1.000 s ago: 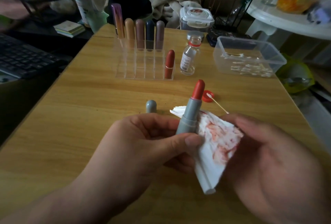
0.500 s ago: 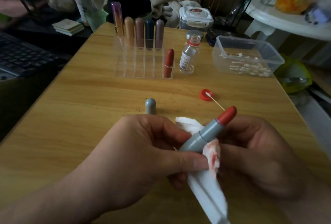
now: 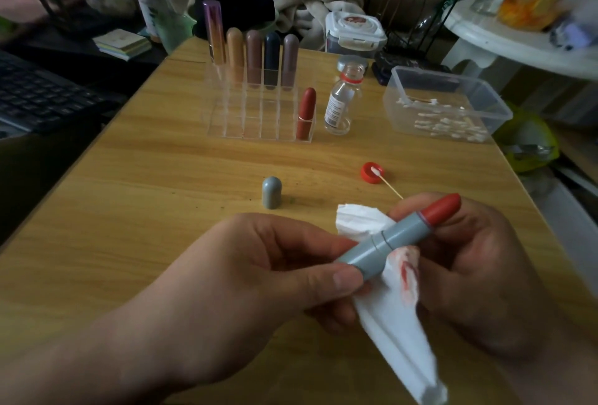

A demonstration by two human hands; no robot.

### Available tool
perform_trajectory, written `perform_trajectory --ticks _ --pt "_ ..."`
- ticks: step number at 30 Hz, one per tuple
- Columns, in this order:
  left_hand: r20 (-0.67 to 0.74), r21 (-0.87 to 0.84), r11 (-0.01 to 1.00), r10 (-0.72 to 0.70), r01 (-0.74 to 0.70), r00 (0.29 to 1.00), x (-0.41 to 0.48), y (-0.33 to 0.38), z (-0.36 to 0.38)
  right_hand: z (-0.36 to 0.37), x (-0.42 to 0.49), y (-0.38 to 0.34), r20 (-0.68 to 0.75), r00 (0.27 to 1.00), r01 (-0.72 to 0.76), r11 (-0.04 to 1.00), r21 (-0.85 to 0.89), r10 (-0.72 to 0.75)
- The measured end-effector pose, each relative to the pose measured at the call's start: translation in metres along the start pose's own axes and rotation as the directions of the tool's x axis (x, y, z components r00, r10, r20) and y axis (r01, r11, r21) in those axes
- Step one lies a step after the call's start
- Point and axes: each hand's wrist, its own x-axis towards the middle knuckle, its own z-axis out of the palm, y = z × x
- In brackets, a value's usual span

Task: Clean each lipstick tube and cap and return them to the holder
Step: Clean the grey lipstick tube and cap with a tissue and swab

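My left hand [image 3: 246,278] pinches the base of a grey lipstick tube [image 3: 388,239], which lies tilted with its red bullet [image 3: 441,209] pointing up and right. My right hand [image 3: 475,268] holds a white tissue [image 3: 398,314] smeared with red, wrapped under the tube's middle. The tube's grey cap [image 3: 271,192] stands upright on the wooden table [image 3: 136,210] beyond my left hand. The clear acrylic holder [image 3: 259,113] farther back holds several capped lipsticks in its back row and a red lipstick [image 3: 305,113] in its front right slot.
A small glass bottle [image 3: 339,103] stands right of the holder. Its red cap [image 3: 371,172] lies nearer with a cotton swab [image 3: 390,185] resting in it. A clear tub of swabs [image 3: 446,107] sits at the back right. A keyboard [image 3: 35,97] lies off the table's left edge.
The tube has tipped from upright to pointing up and right. The tissue, spread flat behind it a second ago, is now folded around the tube's middle in my right hand.
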Motion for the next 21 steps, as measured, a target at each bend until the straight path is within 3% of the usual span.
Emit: perform_trajectory --ticks 2,4,6,7,9,11,13,17,19,21 --pt "-0.140 0.066 0.997 0.044 -0.035 0.989 -0.002 -0.001 0.007 -0.002 0.002 0.000 0.001 0.999 0.032 0.998 -0.057 -0.032" --pt "-0.289 0.225 0.967 0.187 -0.123 0.939 -0.005 -0.006 0.014 -0.003 0.004 -0.002 0.007 0.999 0.043 0.995 -0.085 -0.043" --pt "-0.333 0.396 0.895 0.346 -0.203 0.877 -0.007 -0.007 0.017 -0.006 0.005 -0.003 0.008 0.999 0.043 0.996 -0.074 -0.042" --pt "-0.332 0.400 0.889 0.368 -0.223 0.869 -0.007 -0.009 0.016 -0.006 0.005 -0.003 0.003 0.999 0.040 0.997 -0.067 -0.040" --pt "-0.231 0.164 0.969 0.220 -0.185 0.948 -0.005 -0.007 0.013 -0.008 0.003 -0.004 -0.015 0.999 0.034 0.998 -0.048 -0.035" --pt "0.009 -0.109 0.989 0.103 -0.102 0.995 -0.001 -0.006 0.009 -0.008 0.002 -0.003 -0.002 0.999 0.038 0.998 -0.052 -0.038" --pt "0.045 -0.163 0.982 0.099 -0.091 0.994 0.000 -0.006 0.008 -0.008 0.001 -0.002 -0.003 0.999 0.032 0.997 -0.066 -0.032" --pt "-0.218 0.066 0.975 0.220 -0.210 0.951 -0.003 -0.012 0.012 -0.008 0.001 -0.002 -0.012 0.998 0.052 0.991 -0.126 -0.054" --pt "-0.298 0.335 0.885 0.424 -0.322 0.855 -0.004 -0.016 0.013 -0.008 0.002 -0.002 -0.007 0.999 0.048 0.993 -0.107 -0.049" --pt "-0.256 0.504 0.762 0.581 -0.406 0.772 -0.006 -0.018 0.016 -0.007 0.003 -0.002 0.009 0.999 0.048 0.995 -0.088 -0.048"
